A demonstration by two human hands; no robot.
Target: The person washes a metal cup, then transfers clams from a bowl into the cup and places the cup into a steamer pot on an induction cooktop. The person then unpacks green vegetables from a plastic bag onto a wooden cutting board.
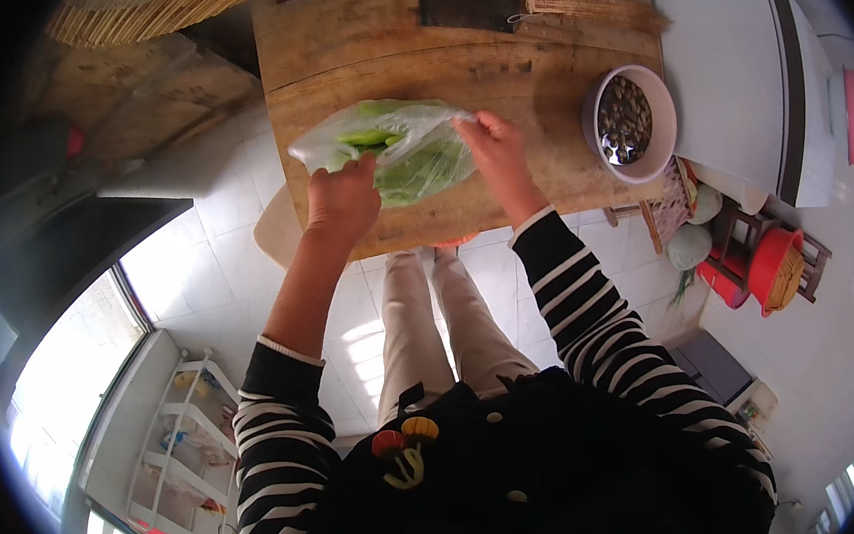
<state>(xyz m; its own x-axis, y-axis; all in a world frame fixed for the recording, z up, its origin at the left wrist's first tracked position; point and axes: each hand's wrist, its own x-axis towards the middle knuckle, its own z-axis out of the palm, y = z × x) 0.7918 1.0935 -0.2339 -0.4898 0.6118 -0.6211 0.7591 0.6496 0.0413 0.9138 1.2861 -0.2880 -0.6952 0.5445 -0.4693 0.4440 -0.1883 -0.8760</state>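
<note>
A clear plastic bag (427, 128) lies on the wooden table (411, 69), with green vegetables (366, 138) inside, long-shaped where they show through its mouth. At the bag's near left side, my left hand (343, 198) has its fingers curled on the plastic; the fingertips are partly hidden. My right hand (497, 157) pinches the bag's edge at the right and holds it up a little. The film blurs most of the contents, so their exact kind is unclear.
Right of the bag stands a pale bucket (665, 124) of dark shellfish-like pieces in water. A cleaver (467, 5) and a straw brush (587, 9) lie along the far side. A white refrigerator-like cabinet (729, 85) borders the table's right. A stool (273, 226) shows below its left edge.
</note>
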